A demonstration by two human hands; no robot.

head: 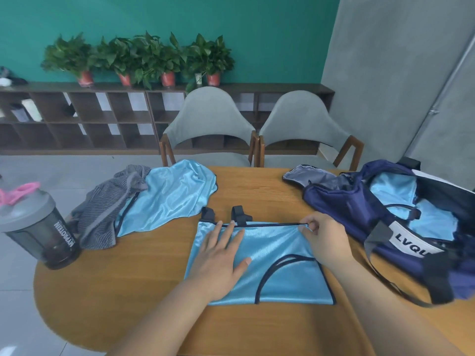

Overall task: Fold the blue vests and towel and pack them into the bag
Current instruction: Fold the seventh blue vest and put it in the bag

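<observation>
From the head camera, a rounded wooden table (pixel 154 278) is filling the frame, standing on a pale grey floor (pixel 23 304). At its middle a folded vest (pixel 277 255), shiny light blue with dark trim, is lying flat. The left hand (pixel 221 255) is pressing down on its left half, fingers straight and spread. The right hand (pixel 323 240) is pinching the vest's far right corner between thumb and fingers. Two black straps (pixel 239 214) are poking out past the far edge.

Over on the left, a second vest (pixel 169 199) is lying crumpled, with a grey striped towel (pixel 110 201) bunched against it, partly overlapping. Near the table's left edge a dark shaker bottle (pixel 38 227) with a pink loop is standing upright.

On the right, a navy bag (pixel 341 204) is gaping open, and blue fabric (pixel 393 188) is showing inside it.

Behind the table, two grey chairs (pixel 205 116) are sitting side by side. A low dark shelf unit (pixel 77 119) is running along a teal wall (pixel 257 27), potted plants (pixel 138 57) lined on top. A grey wall (pixel 385 73) is closing the right.
</observation>
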